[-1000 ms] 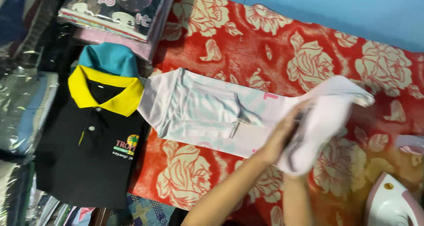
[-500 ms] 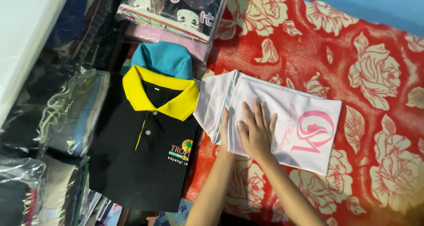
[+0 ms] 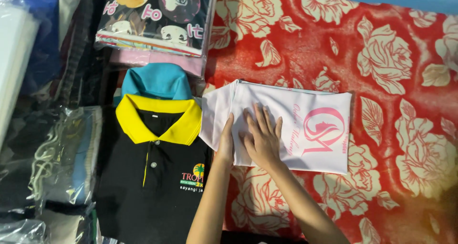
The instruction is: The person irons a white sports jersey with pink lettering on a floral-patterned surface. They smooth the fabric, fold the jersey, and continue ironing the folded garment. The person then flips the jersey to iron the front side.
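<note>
A folded white shirt (image 3: 286,129) is pressed flat by the open right hand (image 3: 261,138); its edge is touched by the flat-fingered left hand (image 3: 226,141).

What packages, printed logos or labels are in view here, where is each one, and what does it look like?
Bagged cartoon-print garment: top left, flat clear plastic pack, black with pale faces.
Clear bags of folded clothes: left edge, crinkled, greyish contents.
Pink logo: on the white folded cloth under both hands, curly emblem.
Chest badge: on the black polo shirt, small, green, orange and red.
</note>
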